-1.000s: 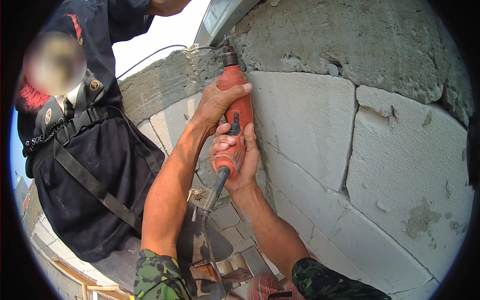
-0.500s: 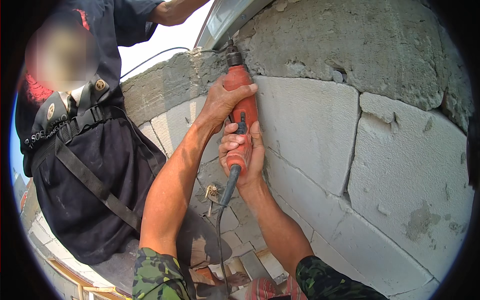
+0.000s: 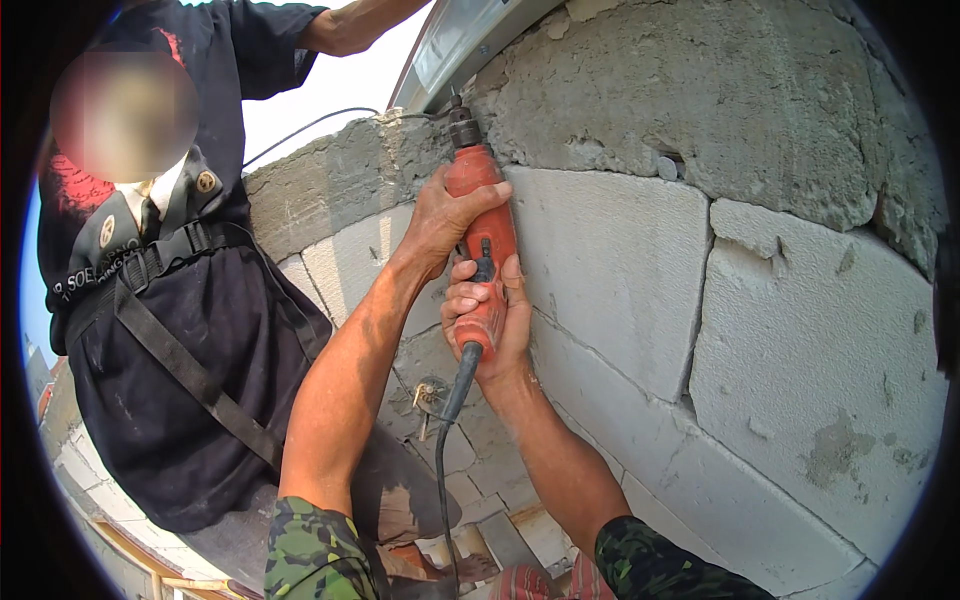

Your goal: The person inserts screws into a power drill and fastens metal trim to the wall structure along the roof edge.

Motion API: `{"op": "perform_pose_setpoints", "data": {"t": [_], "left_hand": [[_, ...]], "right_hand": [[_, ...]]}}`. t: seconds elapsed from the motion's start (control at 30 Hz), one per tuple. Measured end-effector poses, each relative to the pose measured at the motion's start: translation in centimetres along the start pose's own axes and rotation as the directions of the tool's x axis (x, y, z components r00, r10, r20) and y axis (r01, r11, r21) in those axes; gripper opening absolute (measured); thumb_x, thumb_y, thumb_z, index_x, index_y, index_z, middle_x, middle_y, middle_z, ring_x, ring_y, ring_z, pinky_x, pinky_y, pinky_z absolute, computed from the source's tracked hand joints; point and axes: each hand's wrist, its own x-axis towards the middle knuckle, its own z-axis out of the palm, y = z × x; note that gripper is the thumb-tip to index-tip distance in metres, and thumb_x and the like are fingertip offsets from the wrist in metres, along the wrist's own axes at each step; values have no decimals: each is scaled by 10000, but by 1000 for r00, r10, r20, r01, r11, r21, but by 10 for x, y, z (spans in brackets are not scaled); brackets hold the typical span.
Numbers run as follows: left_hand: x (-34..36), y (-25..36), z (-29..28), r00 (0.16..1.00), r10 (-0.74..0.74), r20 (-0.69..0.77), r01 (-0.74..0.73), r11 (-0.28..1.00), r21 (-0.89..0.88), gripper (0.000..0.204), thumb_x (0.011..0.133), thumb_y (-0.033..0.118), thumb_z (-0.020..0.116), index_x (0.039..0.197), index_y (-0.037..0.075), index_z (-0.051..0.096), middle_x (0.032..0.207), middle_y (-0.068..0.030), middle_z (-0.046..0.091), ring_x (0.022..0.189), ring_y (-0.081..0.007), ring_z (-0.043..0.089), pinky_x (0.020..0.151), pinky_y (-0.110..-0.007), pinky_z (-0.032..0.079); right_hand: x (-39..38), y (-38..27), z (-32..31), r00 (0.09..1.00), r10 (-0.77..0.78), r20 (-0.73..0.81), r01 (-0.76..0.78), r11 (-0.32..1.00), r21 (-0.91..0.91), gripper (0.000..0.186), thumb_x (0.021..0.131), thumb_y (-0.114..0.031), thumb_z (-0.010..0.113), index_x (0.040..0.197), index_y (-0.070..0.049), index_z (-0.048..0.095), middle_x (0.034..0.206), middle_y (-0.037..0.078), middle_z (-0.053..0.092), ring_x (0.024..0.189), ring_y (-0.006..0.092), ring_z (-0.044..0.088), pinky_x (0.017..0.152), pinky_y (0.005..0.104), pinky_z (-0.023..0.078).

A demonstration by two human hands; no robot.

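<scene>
A red corded power drill (image 3: 493,230) points up and away from me, its black chuck (image 3: 464,128) near the lower edge of a grey metal profile (image 3: 480,45). Around the drill's front body wraps my left hand (image 3: 437,225), thumb across the top. My right hand (image 3: 505,315) grips the rear handle, its fingers next to the black trigger switch. The thin bit reaches the corner between the profile and the rough concrete (image 3: 690,100); whether its tip touches metal cannot be made out. From the handle a black cable (image 3: 441,460) hangs down, with a chuck key (image 3: 425,400) fastened to it.
Close on my left stands a person in dark clothes (image 3: 190,370) with a waist strap, one arm raised toward the profile. A wall of pale blocks (image 3: 610,270) under rough concrete runs along the right. Bare feet and boards show far below.
The drill and both hands sit slightly lower in view, as do the wall and profile. My grip on the drill is the same.
</scene>
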Motion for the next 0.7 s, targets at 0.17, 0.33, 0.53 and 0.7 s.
{"op": "perform_pose_setpoints", "data": {"t": [0.17,0.33,0.53,0.7], "left_hand": [[-1,3,0,1000,-9,3,9,1000,-1,608,726,364,784,1108,-25,515,937,-112,582,815,-186,601,704,-309,533],[-1,2,0,999,-34,-21,34,999,-15,584,723,341,787,1097,-20,518,935,-102,583,816,-179,594,719,-303,522],[-4,10,5,999,-26,-27,26,999,-27,578,714,329,791,1087,-17,519,926,-102,581,781,-174,598,674,-296,525],[-2,6,3,999,-10,-51,10,1000,5,580,712,324,790,1092,-21,518,925,-112,585,767,-173,602,658,-298,531]], "right_hand": [[2,1,1,1000,-2,-7,2,998,58,567,932,-473,567,1153,38,460,942,79,576,715,126,574,662,281,500],[3,4,-2,1000,-27,9,26,997,69,586,933,-456,574,1172,65,456,948,79,581,717,137,576,661,280,490],[2,2,-2,1000,0,20,-2,995,102,565,928,-437,586,1189,47,455,983,86,596,733,150,580,668,293,495],[3,3,-2,999,-5,31,1,992,128,548,920,-404,610,1201,38,447,976,79,601,732,153,576,672,296,496]]}}
